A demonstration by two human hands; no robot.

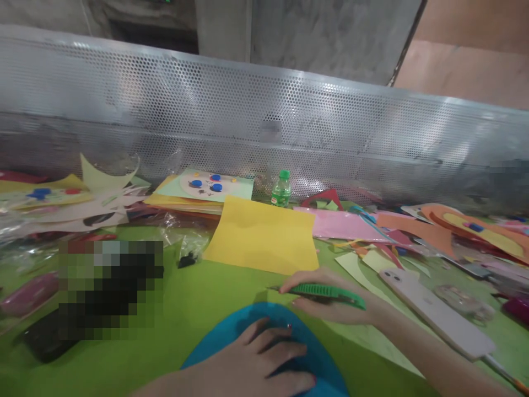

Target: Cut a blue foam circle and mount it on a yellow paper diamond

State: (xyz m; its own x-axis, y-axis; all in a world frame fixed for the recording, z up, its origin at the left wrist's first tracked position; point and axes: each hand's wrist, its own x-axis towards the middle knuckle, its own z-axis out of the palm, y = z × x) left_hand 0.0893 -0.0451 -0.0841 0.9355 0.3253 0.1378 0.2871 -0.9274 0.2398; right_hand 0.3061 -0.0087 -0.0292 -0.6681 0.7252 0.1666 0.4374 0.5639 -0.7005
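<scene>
My left hand [256, 361] lies flat, fingers spread, on a blue rounded foam piece [248, 325] at the bottom centre of the green work surface [194, 309]. Just right of it, my right hand [330, 303] is closed around a green utility knife [330, 291], whose tip points left at the upper edge of the blue piece. A yellow sheet [264, 234] lies beyond the hands.
A small green bottle [281, 189] stands by the perforated metal barrier [264, 110]. Stacks of coloured foam sheets lie left [82, 198] and right [475, 226]. A white phone [433, 311] rests right of my forearm. A pink case [28, 292] and clear plastic bags [185, 237] lie left.
</scene>
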